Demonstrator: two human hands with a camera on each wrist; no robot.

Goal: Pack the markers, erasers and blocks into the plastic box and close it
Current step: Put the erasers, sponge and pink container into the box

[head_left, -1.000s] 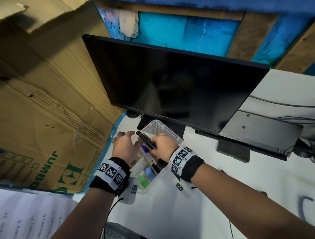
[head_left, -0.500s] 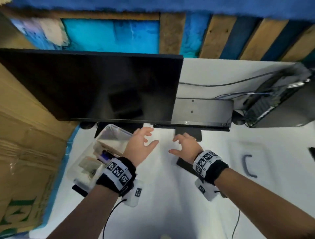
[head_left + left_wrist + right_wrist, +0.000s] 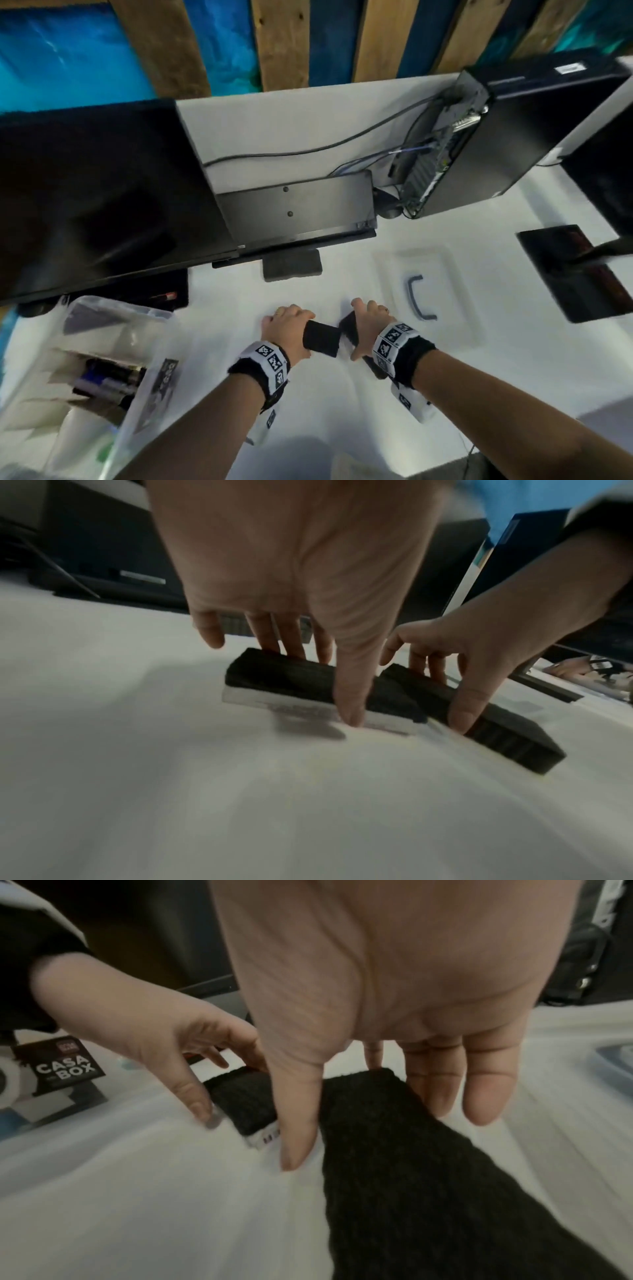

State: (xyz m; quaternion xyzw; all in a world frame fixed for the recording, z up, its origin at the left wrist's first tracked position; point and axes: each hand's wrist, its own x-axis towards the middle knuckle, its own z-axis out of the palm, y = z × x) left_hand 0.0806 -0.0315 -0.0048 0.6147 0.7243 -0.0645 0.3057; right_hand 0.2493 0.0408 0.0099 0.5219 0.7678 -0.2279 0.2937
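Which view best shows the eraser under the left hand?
The left wrist view: the left eraser shows whole, black felt over a white base, flat on the table, left hand with thumb at its near edge and fingers behind. The head view shows only a dark end beside the hand; the right wrist view shows one end.

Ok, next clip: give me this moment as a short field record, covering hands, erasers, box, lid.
left hand: grips the left eraser, thumb and fingers on opposite long sides
right hand: grips the right eraser likewise
erasers: on the white table, ends meeting
plastic box: open, markers inside, left of hands
lid: flat on table, right of hands
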